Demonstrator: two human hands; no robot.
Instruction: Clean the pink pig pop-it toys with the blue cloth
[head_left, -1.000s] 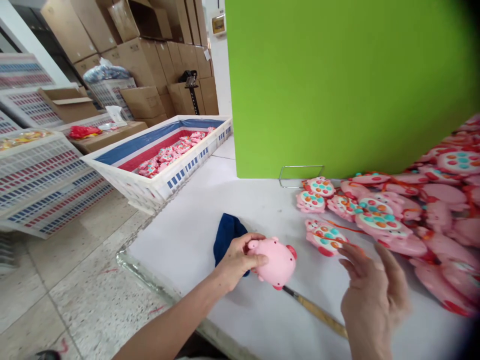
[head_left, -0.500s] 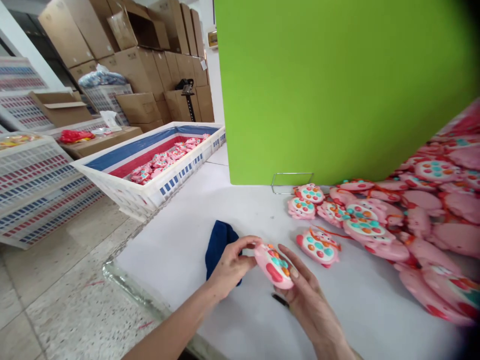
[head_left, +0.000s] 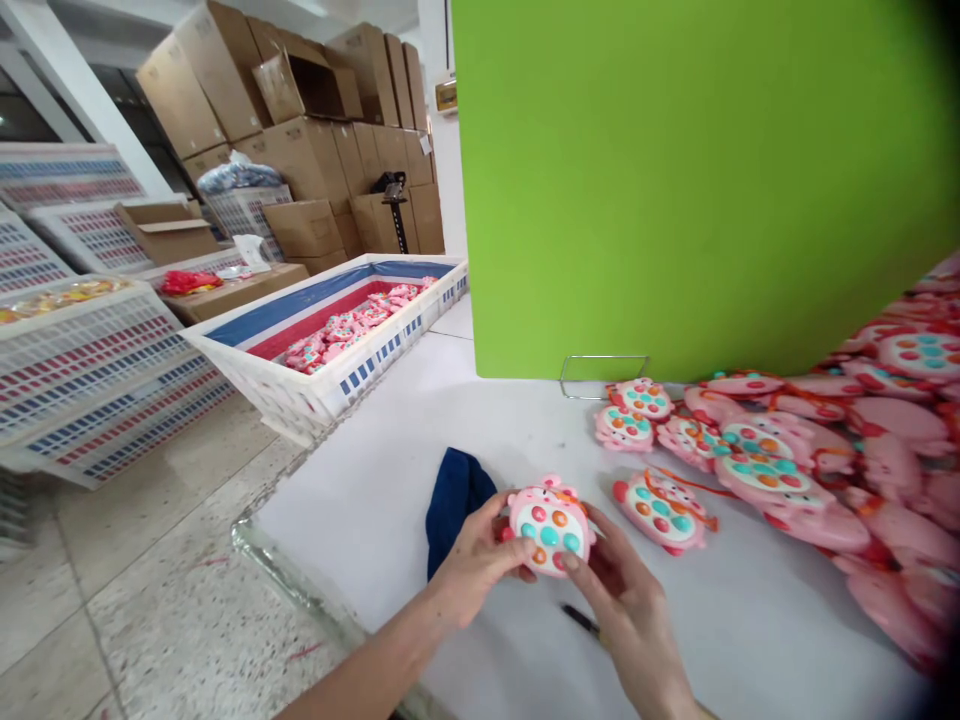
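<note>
Both hands hold one pink pig-shaped toy (head_left: 551, 522) with coloured round buttons, its button face turned up toward me, just above the white table (head_left: 390, 470). My left hand (head_left: 476, 555) grips its left side with thumb and fingers. My right hand (head_left: 626, 605) grips its right and lower edge. A dark blue cloth (head_left: 454, 500) lies on the table just left of my left hand. A thin stick-like tool (head_left: 581, 620) lies on the table under my hands, mostly hidden.
A heap of the same pink toys (head_left: 795, 440) covers the table's right side before a green panel (head_left: 690, 180). A white crate (head_left: 322, 330) with more toys stands left of the table. Cardboard boxes (head_left: 300, 120) and stacked crates (head_left: 82, 350) fill the back left.
The toy was back-up in my left hand alone. My right hand came over and took hold too, and the toy has been turned so its buttons face up.
</note>
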